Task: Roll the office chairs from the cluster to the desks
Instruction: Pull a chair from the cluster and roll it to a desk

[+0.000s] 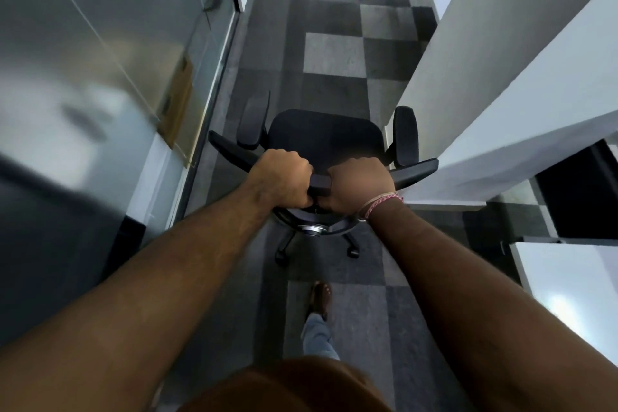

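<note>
1. At the left of the frame we see a glass wall [100, 43] with a brown envelope [177, 104] behind it.
2. Along the middle we see a checkered grey carpet [334, 53].
3. At the right we see white partitions [501, 77].

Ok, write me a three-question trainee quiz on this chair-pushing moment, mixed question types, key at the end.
1. True or false: both hands grip the top of the office chair's backrest.
2. Which wrist wears the pink and white thread bracelet? A) left B) right C) neither
3. Fill in: on the person's left the aisle is bounded by a ____ wall; on the right by white partitions.

Key
1. True: the left hand and right hand curl over the backrest top, side by side.
2. B
3. glass
</note>
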Demonstrator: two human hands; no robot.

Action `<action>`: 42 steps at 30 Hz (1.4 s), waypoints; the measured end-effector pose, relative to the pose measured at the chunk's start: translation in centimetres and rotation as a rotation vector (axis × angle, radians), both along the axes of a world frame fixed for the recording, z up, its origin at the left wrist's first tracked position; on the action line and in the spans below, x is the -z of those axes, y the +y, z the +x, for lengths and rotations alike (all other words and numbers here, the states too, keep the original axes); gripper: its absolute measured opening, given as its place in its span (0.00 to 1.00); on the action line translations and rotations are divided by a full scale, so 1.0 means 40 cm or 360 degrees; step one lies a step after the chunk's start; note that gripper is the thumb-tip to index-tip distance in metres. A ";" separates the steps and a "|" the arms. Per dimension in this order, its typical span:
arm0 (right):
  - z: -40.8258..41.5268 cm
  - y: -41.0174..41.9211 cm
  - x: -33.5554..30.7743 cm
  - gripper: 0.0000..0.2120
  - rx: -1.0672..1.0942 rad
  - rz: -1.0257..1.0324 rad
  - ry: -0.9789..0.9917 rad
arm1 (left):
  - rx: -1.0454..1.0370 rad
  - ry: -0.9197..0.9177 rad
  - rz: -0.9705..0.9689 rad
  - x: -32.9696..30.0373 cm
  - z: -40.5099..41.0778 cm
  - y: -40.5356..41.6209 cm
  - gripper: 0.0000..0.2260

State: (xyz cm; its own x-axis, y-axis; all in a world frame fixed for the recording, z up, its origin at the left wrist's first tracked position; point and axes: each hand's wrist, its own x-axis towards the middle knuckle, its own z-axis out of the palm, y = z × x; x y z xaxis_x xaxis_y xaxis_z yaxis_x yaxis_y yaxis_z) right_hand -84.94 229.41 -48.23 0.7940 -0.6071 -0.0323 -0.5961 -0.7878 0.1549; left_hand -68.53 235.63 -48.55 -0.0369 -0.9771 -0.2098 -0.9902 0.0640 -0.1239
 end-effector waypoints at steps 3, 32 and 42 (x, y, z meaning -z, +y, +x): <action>0.015 -0.124 0.003 0.27 -0.0031 0.0011 -0.0002 | -0.0020 -0.0004 0.0001 0.000 0.009 -0.114 0.15; 0.373 -1.190 -0.013 0.28 0.0075 -0.0020 0.0042 | 0.0037 0.0068 -0.0016 -0.019 0.365 -1.191 0.15; 0.531 -1.552 -0.012 0.29 0.0181 -0.0001 0.0067 | 0.0106 0.0125 0.0131 -0.017 0.535 -1.582 0.12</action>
State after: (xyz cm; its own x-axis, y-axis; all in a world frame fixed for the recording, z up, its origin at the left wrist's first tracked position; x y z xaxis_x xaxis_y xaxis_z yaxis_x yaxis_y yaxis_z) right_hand -63.72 167.33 -47.76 0.7181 -0.6930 -0.0636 -0.6744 -0.7155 0.1823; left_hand -47.13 172.35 -47.86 -0.1204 -0.9515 -0.2832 -0.9899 0.1364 -0.0375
